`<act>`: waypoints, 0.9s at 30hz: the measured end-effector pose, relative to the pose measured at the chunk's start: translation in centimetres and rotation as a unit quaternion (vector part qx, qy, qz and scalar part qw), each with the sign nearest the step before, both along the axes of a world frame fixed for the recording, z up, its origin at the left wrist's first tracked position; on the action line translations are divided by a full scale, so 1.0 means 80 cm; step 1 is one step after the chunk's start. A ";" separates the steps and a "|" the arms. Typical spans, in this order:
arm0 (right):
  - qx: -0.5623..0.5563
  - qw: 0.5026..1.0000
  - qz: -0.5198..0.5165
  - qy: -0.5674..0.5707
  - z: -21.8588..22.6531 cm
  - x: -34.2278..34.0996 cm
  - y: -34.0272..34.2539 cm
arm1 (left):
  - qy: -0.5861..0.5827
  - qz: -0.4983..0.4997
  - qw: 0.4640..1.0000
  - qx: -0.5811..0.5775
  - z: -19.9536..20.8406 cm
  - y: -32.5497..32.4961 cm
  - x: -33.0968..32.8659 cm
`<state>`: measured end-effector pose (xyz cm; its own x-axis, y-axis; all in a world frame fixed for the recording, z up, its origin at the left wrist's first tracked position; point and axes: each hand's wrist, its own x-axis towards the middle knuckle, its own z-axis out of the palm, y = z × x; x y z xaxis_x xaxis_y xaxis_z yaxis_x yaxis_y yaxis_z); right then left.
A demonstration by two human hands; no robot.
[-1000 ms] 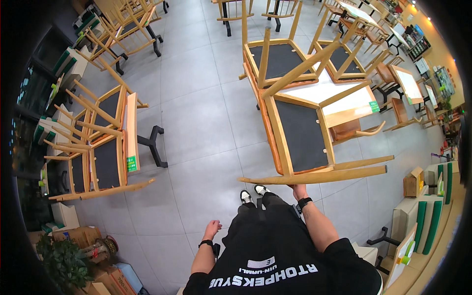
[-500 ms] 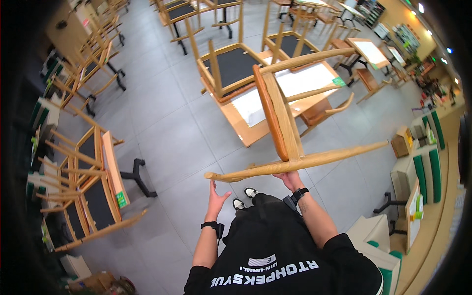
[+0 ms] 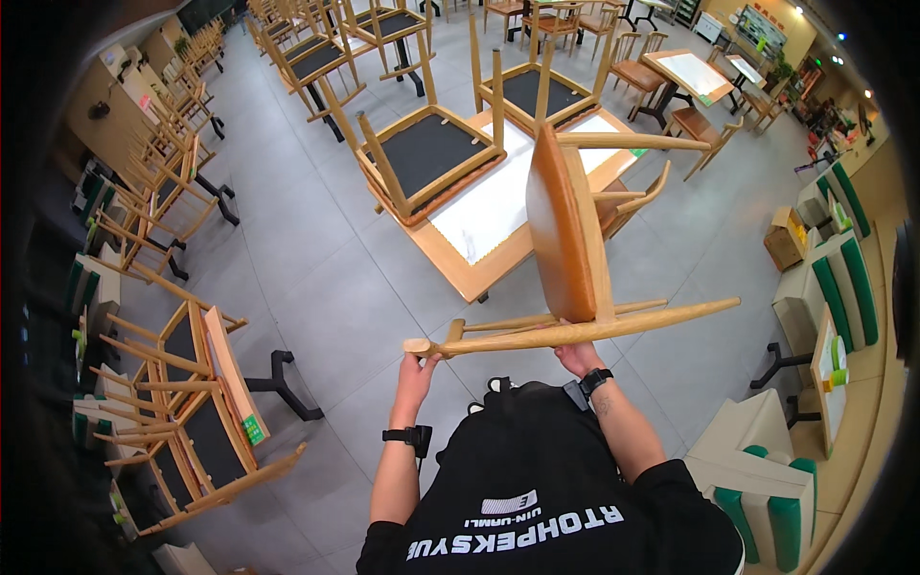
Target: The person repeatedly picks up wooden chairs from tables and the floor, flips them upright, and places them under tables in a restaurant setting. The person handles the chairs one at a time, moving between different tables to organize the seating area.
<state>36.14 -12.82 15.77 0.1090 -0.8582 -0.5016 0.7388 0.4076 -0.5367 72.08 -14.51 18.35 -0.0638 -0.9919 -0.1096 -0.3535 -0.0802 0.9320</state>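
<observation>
I hold a wooden chair [image 3: 565,225] up on its side in front of me, its brown padded seat facing left and its legs stretching off to the right. My left hand [image 3: 416,368] is closed around the blunt left end of the chair's near rail. Under that rail, close to the seat, my right hand [image 3: 579,358] grips the frame from below; its fingertips are partly hidden. Just beyond the chair stands a wooden table [image 3: 470,278] with a white sheet on it. Two chairs, a left one [image 3: 426,163] and a right one [image 3: 537,91], rest upside down on that table.
To the left, more upturned chairs [image 3: 206,441] lie on a table with a black metal foot [image 3: 292,388]. Green and cream bench seats [image 3: 747,460] line the right side, beside a small table [image 3: 829,393] and a cardboard box [image 3: 786,240]. Grey floor tiles [image 3: 316,268] run between the rows.
My left hand was open beneath the rail's end and has now closed on it. The chair has turned, showing more of its seat, and the view has shifted.
</observation>
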 end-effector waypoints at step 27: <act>-0.025 0.990 0.012 0.140 0.033 -0.059 -0.018 | 0.225 0.024 0.968 -0.105 -0.011 -0.024 -0.098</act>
<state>31.42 -14.27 18.38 -0.0070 -0.8811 -0.4730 0.5489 0.3920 -0.7383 64.23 -16.42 17.46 -0.0106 -0.9924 0.1228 0.0909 0.1213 0.9884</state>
